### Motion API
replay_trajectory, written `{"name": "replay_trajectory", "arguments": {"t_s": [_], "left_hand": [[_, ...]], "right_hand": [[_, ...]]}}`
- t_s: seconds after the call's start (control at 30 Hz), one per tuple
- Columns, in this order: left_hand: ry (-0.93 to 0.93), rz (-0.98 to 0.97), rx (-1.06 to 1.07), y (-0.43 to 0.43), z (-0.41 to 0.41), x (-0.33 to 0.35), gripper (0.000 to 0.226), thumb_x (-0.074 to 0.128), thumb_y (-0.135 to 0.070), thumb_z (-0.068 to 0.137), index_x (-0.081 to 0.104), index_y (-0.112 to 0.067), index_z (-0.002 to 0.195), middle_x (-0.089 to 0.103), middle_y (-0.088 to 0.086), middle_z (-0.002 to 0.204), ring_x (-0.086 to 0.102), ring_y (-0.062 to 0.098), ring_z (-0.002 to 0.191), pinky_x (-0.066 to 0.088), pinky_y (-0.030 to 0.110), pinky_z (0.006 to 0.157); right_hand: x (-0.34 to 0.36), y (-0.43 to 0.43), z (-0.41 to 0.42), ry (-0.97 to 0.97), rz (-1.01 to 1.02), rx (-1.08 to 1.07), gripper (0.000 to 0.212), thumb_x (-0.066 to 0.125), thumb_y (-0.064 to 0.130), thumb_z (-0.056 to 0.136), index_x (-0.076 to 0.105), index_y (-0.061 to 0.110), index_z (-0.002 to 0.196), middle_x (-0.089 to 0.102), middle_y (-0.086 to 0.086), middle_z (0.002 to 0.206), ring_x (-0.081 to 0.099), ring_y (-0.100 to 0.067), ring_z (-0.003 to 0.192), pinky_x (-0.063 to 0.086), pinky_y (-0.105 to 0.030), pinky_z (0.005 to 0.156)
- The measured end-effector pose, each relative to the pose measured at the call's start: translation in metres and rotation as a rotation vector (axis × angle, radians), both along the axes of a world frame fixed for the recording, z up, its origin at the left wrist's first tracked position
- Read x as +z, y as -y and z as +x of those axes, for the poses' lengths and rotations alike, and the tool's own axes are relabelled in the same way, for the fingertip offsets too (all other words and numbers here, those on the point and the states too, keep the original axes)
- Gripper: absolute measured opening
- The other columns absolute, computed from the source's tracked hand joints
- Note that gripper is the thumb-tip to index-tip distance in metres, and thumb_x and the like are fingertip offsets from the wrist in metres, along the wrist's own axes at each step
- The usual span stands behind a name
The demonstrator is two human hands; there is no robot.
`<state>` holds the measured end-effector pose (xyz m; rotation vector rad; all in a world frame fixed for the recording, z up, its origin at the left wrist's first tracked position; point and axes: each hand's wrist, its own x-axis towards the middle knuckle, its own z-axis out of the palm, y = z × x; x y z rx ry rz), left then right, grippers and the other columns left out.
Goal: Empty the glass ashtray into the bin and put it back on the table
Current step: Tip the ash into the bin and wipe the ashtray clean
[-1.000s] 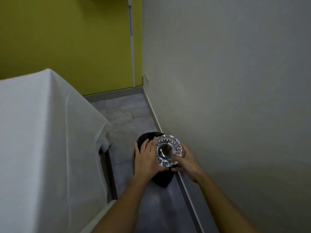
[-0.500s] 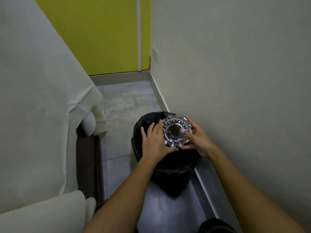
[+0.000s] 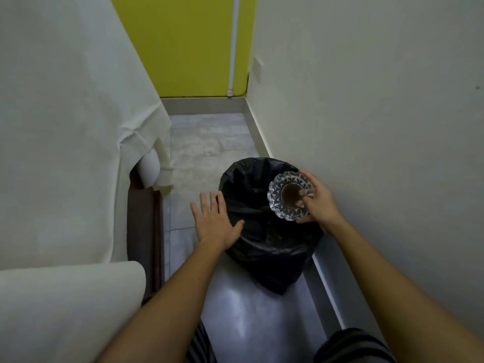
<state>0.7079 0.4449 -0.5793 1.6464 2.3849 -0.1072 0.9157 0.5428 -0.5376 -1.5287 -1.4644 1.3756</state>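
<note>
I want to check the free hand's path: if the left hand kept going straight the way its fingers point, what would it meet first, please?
Probably the bin's black liner: the left hand, open and flat, points forward with its fingers beside the bin rim. Depth is unclear, so it might pass alongside to bare floor.

The right hand (image 3: 318,203) holds a cut-glass ashtray (image 3: 289,199) by its right rim over the bin (image 3: 262,226), thumb pressed into the bowl, which looks brown and dirty at the bottom. The ashtray is tipped toward the camera, not turned over. The bin has a black liner and stands on the grey floor (image 3: 209,142) against the pale wall (image 3: 366,100). The left hand (image 3: 213,222) is spread flat with fingers apart, just at the bin's left edge and off the ashtray. White cloth (image 3: 65,127) drapes furniture on the left. A yellow wall (image 3: 183,43) closes the far end.
</note>
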Motion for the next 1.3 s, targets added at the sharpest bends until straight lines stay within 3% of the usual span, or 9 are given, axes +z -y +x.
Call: {"name": "replay_trajectory", "arguments": {"t_s": [0.1, 0.27, 0.43, 0.53, 0.63, 0.9, 1.03, 1.2, 1.3], "left_hand": [[-0.02, 0.004, -0.027, 0.002, 0.004, -0.002, 0.097, 0.02, -0.074, 0.087, -0.014, -0.011, 0.152, -0.012, 0.013, 0.162, -0.018, 0.034, 0.147, -0.011, 0.057, 0.115], [-0.061, -0.018, -0.035, 0.0, 0.005, 0.001, 0.103, 0.016, -0.082, 0.081, -0.013, -0.013, 0.152, -0.011, 0.013, 0.162, -0.019, 0.034, 0.147, -0.013, 0.058, 0.114], [-0.055, 0.059, -0.016, -0.002, 0.003, -0.002, 0.093, 0.022, -0.07, 0.087, -0.006, -0.011, 0.153, -0.004, 0.011, 0.163, -0.013, 0.032, 0.149, -0.011, 0.058, 0.116], [-0.054, 0.07, -0.006, 0.002, 0.006, -0.007, 0.09, 0.026, -0.065, 0.088, -0.003, -0.01, 0.154, -0.002, 0.01, 0.163, -0.011, 0.032, 0.149, -0.009, 0.057, 0.117], [-0.071, 0.08, -0.002, 0.001, 0.008, -0.007, 0.089, 0.027, -0.062, 0.088, -0.003, -0.01, 0.154, -0.001, 0.011, 0.163, -0.011, 0.031, 0.149, -0.009, 0.057, 0.117], [-0.117, 0.097, -0.006, 0.0, 0.01, -0.009, 0.085, 0.026, -0.058, 0.088, 0.001, -0.009, 0.154, 0.002, 0.01, 0.163, -0.012, 0.032, 0.149, -0.009, 0.06, 0.116], [-0.124, 0.092, 0.018, -0.003, 0.01, -0.01, 0.084, 0.024, -0.058, 0.089, 0.001, -0.01, 0.154, 0.003, 0.008, 0.164, -0.012, 0.033, 0.149, -0.007, 0.064, 0.115], [-0.104, 0.092, 0.065, -0.004, 0.014, -0.012, 0.084, 0.025, -0.058, 0.088, 0.0, -0.011, 0.154, 0.003, 0.007, 0.164, -0.012, 0.034, 0.148, -0.006, 0.067, 0.113], [-0.092, 0.095, 0.078, -0.006, 0.013, -0.013, 0.084, 0.024, -0.058, 0.088, 0.0, -0.012, 0.154, 0.004, 0.006, 0.164, -0.012, 0.035, 0.148, -0.007, 0.068, 0.112]], "right_hand": [[-0.005, 0.006, -0.002, 0.206, 0.132, 0.06, 0.079, 0.041, -0.015, 0.081, 0.045, 0.047, 0.13, 0.051, -0.009, 0.123, 0.055, -0.032, 0.105, 0.06, -0.053, 0.055], [0.0, 0.01, -0.006, 0.583, 0.469, 0.168, 0.07, 0.044, -0.007, 0.083, 0.047, 0.041, 0.133, 0.05, -0.013, 0.115, 0.055, -0.034, 0.104, 0.047, -0.039, 0.097], [0.015, 0.021, -0.004, 1.073, 0.647, 0.678, 0.054, 0.044, 0.021, 0.096, 0.03, 0.048, 0.141, 0.039, -0.012, 0.116, 0.047, -0.035, 0.104, 0.049, -0.047, 0.085], [0.008, 0.04, 0.009, 1.319, 0.967, 1.026, 0.052, 0.037, 0.019, 0.093, 0.041, 0.05, 0.135, 0.048, -0.015, 0.116, 0.056, -0.038, 0.093, 0.049, -0.041, 0.054], [-0.005, 0.046, 0.024, 1.328, 1.196, 1.116, 0.05, 0.037, 0.019, 0.077, 0.066, 0.043, 0.11, 0.06, -0.013, 0.088, 0.059, -0.03, 0.057, 0.025, -0.023, 0.034], [-0.015, 0.05, 0.033, 1.231, 1.271, 1.005, 0.052, 0.038, 0.018, 0.077, 0.064, 0.045, 0.113, 0.035, -0.01, 0.094, 0.059, -0.028, 0.06, 0.035, -0.024, 0.03], [-0.002, 0.041, 0.03, 1.225, 1.258, 0.776, 0.055, 0.036, 0.015, 0.079, 0.063, 0.043, 0.119, 0.035, -0.009, 0.093, 0.058, -0.03, 0.062, 0.038, -0.027, 0.029], [-0.01, 0.044, 0.042, 1.192, 1.396, 0.974, 0.056, 0.037, 0.011, 0.078, 0.054, 0.04, 0.123, 0.035, -0.011, 0.095, 0.057, -0.029, 0.061, 0.036, -0.025, 0.03], [-0.003, 0.036, 0.035, 1.23, 1.335, 0.811, 0.055, 0.037, 0.013, 0.08, 0.061, 0.039, 0.121, 0.037, -0.011, 0.095, 0.058, -0.032, 0.064, 0.04, -0.03, 0.03]]}}
